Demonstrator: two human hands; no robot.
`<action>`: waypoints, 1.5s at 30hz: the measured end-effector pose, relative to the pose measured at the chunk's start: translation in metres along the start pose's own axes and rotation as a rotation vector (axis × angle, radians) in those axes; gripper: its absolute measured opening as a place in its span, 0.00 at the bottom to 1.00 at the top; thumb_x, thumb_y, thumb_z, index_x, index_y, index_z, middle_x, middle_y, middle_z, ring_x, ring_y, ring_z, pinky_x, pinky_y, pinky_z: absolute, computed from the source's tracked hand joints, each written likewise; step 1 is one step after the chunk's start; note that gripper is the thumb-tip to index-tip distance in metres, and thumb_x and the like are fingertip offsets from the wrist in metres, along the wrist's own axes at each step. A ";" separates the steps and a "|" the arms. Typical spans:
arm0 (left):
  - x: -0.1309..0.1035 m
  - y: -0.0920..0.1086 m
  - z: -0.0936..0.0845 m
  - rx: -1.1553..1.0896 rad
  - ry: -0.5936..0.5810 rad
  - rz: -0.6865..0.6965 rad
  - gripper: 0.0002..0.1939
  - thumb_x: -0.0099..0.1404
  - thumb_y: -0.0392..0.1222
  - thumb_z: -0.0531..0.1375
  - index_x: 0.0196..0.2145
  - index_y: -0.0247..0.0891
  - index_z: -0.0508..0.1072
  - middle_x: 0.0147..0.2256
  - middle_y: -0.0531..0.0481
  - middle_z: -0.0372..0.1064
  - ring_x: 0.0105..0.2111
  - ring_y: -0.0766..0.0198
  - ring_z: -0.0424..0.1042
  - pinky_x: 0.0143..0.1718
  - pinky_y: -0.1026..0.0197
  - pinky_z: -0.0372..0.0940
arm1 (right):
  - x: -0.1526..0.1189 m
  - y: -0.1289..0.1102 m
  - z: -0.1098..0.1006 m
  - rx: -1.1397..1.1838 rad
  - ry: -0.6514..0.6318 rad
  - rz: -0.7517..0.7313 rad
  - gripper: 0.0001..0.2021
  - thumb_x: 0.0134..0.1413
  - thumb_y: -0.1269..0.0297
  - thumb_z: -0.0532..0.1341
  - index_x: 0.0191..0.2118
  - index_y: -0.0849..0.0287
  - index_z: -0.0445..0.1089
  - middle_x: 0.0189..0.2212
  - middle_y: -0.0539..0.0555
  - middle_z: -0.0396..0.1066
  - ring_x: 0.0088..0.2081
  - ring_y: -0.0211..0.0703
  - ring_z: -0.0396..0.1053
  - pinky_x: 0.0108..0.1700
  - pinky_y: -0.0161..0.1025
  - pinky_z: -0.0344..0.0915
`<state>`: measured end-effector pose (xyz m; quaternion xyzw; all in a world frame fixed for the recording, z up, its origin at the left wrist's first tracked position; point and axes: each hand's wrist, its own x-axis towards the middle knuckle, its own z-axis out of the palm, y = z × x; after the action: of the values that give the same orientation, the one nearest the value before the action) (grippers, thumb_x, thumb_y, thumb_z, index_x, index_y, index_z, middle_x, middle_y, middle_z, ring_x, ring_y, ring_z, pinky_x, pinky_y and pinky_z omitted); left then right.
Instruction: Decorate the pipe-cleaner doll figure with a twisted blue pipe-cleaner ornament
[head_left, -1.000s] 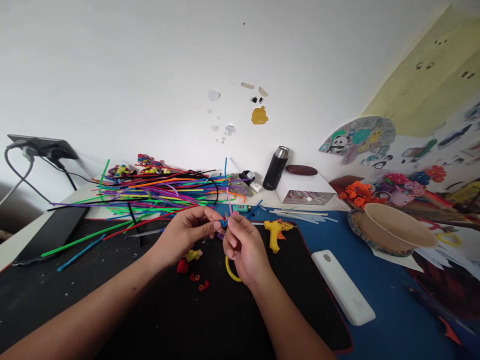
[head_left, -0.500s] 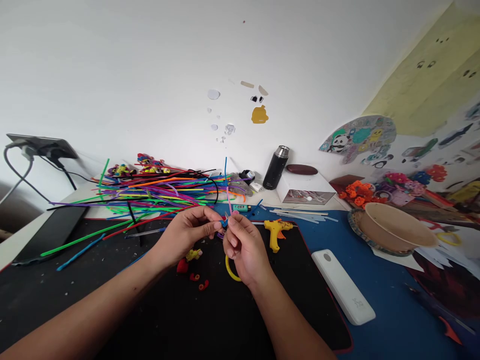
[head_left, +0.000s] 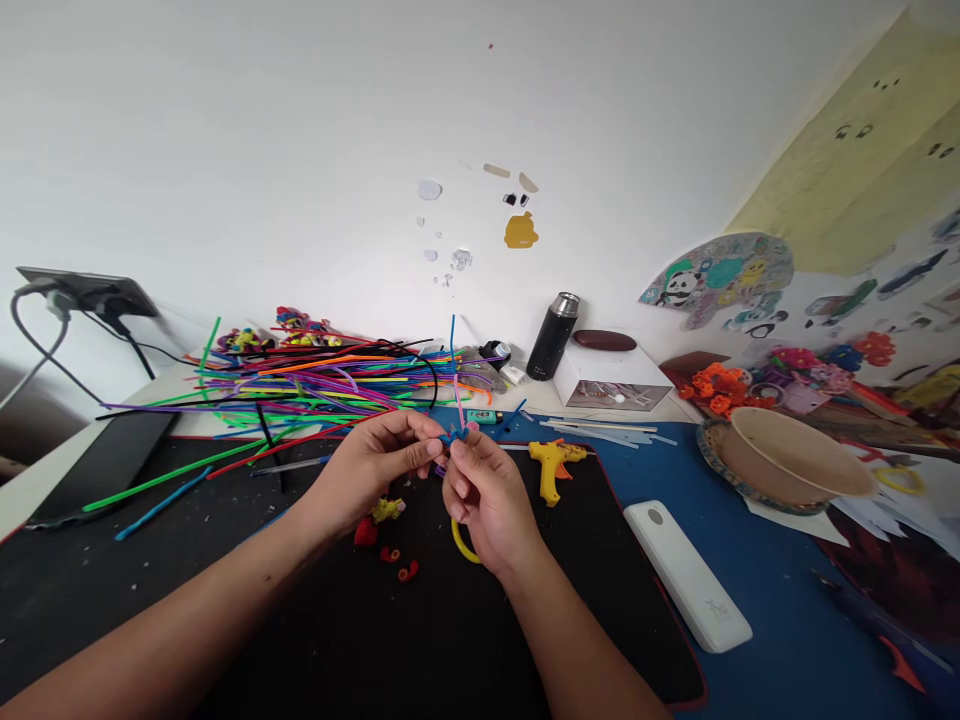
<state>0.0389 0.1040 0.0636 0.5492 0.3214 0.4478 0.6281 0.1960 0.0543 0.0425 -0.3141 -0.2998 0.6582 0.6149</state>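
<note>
One white wall (head_left: 300,120) fills most of what I see from my distant place, and below it extends the counter (head_left: 795,600), blue on the right side. On this counter lies a wide black mat (head_left: 375,640), above which my two forearms reach. Behind the mat, toward the left, is spread a heap of coloured fuzzy sticks (head_left: 337,380). At the far right I find a beige bowl (head_left: 787,450); nearer the middle, a white box (head_left: 649,370) with a black flask (head_left: 553,340) just beside it. A white oblong device (head_left: 686,575) lies along the right edge of the mat.

Next come my hands — the left hand (head_left: 386,455) and the right hand (head_left: 491,490) — almost meeting above the far part of the mat. To their right rests a yellow glue gun (head_left: 551,468). Under the right hand shows a yellow curved piece (head_left: 463,543), partly hidden. Small red pieces (head_left: 407,571) lie on the mat, below the left hand. Smallest is the blue fuzzy piece (head_left: 451,437), located between my fingertips: each grip is pinching it — its exact shape I cannot tell.
</note>
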 end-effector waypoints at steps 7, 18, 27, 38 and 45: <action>0.000 -0.003 -0.002 -0.015 -0.020 -0.024 0.15 0.59 0.51 0.76 0.37 0.38 0.84 0.28 0.51 0.76 0.27 0.66 0.69 0.30 0.65 0.65 | 0.000 0.000 0.001 0.027 0.035 -0.021 0.17 0.51 0.56 0.76 0.32 0.57 0.69 0.16 0.40 0.61 0.15 0.29 0.56 0.17 0.29 0.46; -0.002 0.000 0.003 0.012 -0.004 0.038 0.15 0.57 0.48 0.77 0.35 0.38 0.81 0.31 0.52 0.76 0.28 0.67 0.71 0.30 0.66 0.66 | 0.001 0.002 0.002 0.038 0.052 -0.045 0.17 0.50 0.56 0.76 0.31 0.57 0.68 0.16 0.39 0.59 0.15 0.29 0.55 0.18 0.29 0.47; -0.006 0.007 0.007 0.184 0.036 0.106 0.15 0.60 0.51 0.75 0.34 0.38 0.78 0.31 0.52 0.75 0.30 0.64 0.72 0.32 0.63 0.68 | 0.000 0.002 0.002 0.010 0.058 -0.034 0.17 0.51 0.56 0.75 0.31 0.57 0.68 0.14 0.38 0.54 0.15 0.29 0.53 0.19 0.30 0.47; -0.006 0.005 0.006 0.301 0.019 0.152 0.15 0.63 0.53 0.72 0.37 0.39 0.79 0.34 0.49 0.78 0.36 0.58 0.77 0.39 0.60 0.71 | 0.001 0.002 0.001 0.039 0.056 -0.024 0.17 0.52 0.56 0.76 0.32 0.57 0.69 0.15 0.38 0.56 0.15 0.29 0.54 0.19 0.29 0.47; -0.003 0.003 0.004 0.233 -0.027 0.110 0.16 0.61 0.53 0.74 0.38 0.38 0.80 0.36 0.48 0.78 0.36 0.58 0.77 0.40 0.58 0.72 | 0.001 0.001 0.002 0.046 0.064 -0.020 0.18 0.50 0.56 0.76 0.32 0.57 0.68 0.16 0.38 0.57 0.15 0.29 0.54 0.18 0.29 0.46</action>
<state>0.0406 0.0992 0.0675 0.6412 0.3322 0.4338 0.5388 0.1942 0.0551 0.0428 -0.3177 -0.2677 0.6484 0.6380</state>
